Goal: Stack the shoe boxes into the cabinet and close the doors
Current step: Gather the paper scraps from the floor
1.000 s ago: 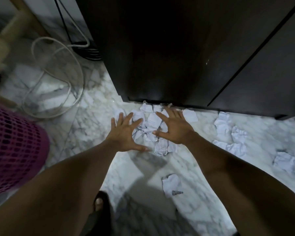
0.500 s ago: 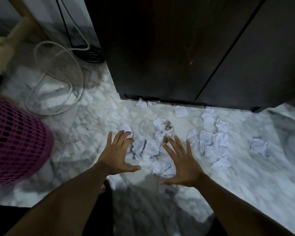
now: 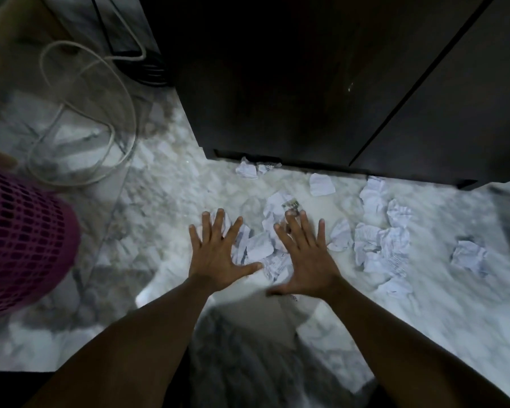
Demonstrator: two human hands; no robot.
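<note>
A dark cabinet (image 3: pixel 292 83) fills the top of the view, and both its doors (image 3: pixel 460 119) are closed. No shoe box is in view. Crumpled white paper scraps (image 3: pixel 380 245) lie scattered on the marble floor in front of it. My left hand (image 3: pixel 218 254) and my right hand (image 3: pixel 306 260) are spread flat, palms down, over a small heap of scraps (image 3: pixel 259 245) between them. Neither hand holds anything.
A magenta mesh basket (image 3: pixel 21 242) stands at the left. A white cable (image 3: pixel 80 119) loops on the floor beside the cabinet's left side, with black cords (image 3: pixel 150 72) behind it. More scraps (image 3: pixel 251 169) lie along the cabinet's base, and one (image 3: pixel 468 254) lies at the right.
Both hands have drawn back from the cabinet's base toward me, dragging a heap of scraps along. Between half a second ago and now they have hardly shifted.
</note>
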